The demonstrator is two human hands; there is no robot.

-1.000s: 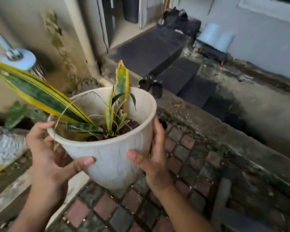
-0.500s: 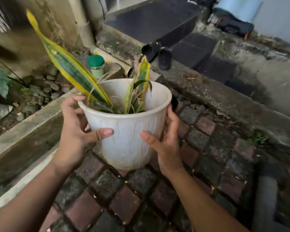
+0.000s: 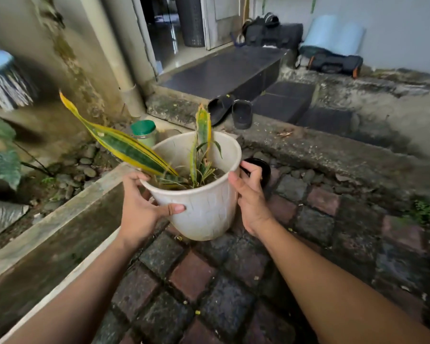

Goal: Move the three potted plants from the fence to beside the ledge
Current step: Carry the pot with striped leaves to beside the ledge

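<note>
Carrying one white plastic pot with a yellow-edged snake plant [image 3: 201, 194] — we grip it at the rim, left hand [image 3: 139, 207] and right hand [image 3: 252, 202] both closed on its sides, low over the brick paving [image 3: 191, 276], just beside the concrete ledge [image 3: 60, 219]. Not set down yet. One pot counted; the other two aren't visible, so progress is unclear. Two black sandals [image 3: 230, 112], one green-lidded jar [image 3: 144, 131].

Home yard: brick paving [image 3: 191, 276], sandals [image 3: 230, 112] by doorstep [image 3: 224, 73].

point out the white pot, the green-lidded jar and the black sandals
white pot [image 3: 204, 214], head view, front wall below the rim
green-lidded jar [image 3: 143, 126], head view, on the lid
black sandals [image 3: 241, 114], head view, the right sandal's strap
</note>
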